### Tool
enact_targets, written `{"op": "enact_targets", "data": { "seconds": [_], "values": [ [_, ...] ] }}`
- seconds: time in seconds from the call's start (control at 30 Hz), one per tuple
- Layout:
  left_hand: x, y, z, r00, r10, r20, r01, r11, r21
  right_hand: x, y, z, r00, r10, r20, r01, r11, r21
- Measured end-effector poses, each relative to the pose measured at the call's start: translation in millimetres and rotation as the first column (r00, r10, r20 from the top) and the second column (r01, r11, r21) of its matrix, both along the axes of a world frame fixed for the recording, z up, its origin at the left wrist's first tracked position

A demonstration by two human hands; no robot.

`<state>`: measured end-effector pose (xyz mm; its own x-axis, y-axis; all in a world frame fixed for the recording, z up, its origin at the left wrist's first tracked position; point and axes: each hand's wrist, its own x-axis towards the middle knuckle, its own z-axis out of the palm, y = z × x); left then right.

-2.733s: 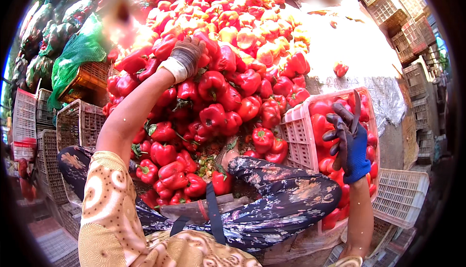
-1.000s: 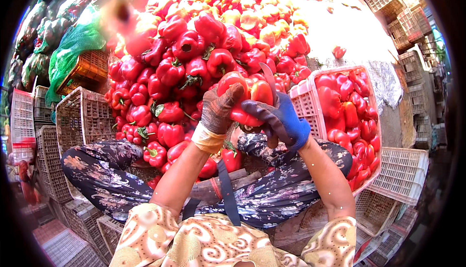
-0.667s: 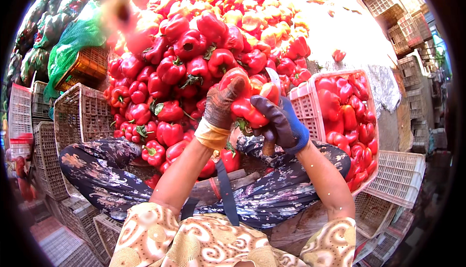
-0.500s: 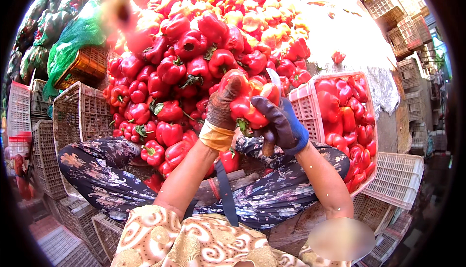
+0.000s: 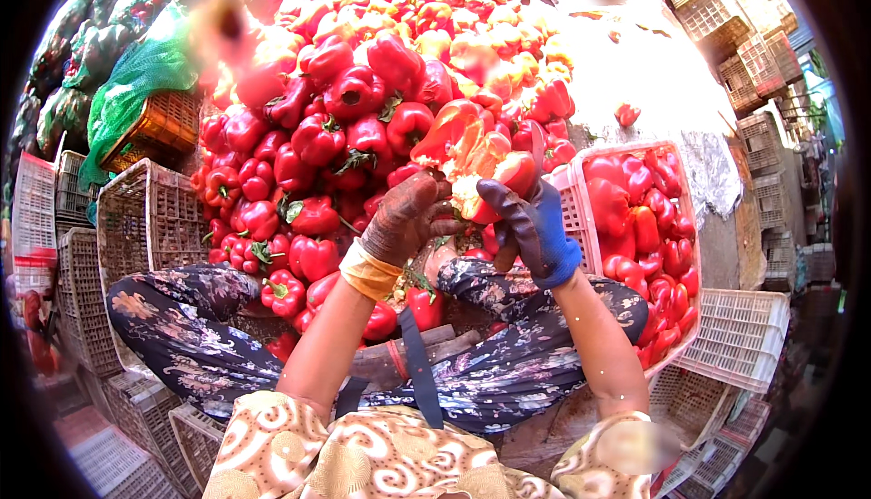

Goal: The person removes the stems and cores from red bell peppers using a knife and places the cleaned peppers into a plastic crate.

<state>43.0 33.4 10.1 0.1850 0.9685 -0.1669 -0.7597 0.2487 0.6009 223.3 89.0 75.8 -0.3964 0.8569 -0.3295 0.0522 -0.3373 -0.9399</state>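
Note:
A red bell pepper (image 5: 472, 159), split open with its pale orange inside showing, is held up in front of the pile. My right hand (image 5: 537, 231), in a dark glove with a blue back, grips its right side. A knife handle (image 5: 505, 254) sticks down below that hand's fingers; the blade is hard to make out against the peppers. My left hand (image 5: 406, 220), in a brown-stained glove with a yellow cuff, is just below and left of the opened pepper. Its fingers are curled in, and what is between them is hidden.
A large heap of red bell peppers (image 5: 318, 150) spreads ahead. At right stands a pink-white crate (image 5: 581, 227) full of peppers, beside a white crate (image 5: 735, 336). An empty crate (image 5: 172, 213) stands at left near green netting (image 5: 136, 91). Stacked crates line the far right.
My left hand has come off the pepper's upper side and moved down and left. The pepper now gapes open with its inside toward me, still in my right hand.

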Motion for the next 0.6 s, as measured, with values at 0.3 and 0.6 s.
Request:
{"op": "enact_targets", "data": {
  "seconds": [0.3,0.6],
  "values": [
    [0,5,-56,0.226,0.718,-0.658,0.339,0.575,0.744,1,-9,-11,0.994,0.102,-0.042,-0.096,0.989,0.113],
    [-2,-2,-46,0.407,0.239,-0.882,0.213,0.914,0.345,15,-17,-40,0.936,0.202,0.288,-0.347,0.665,0.661]
  ]
}}
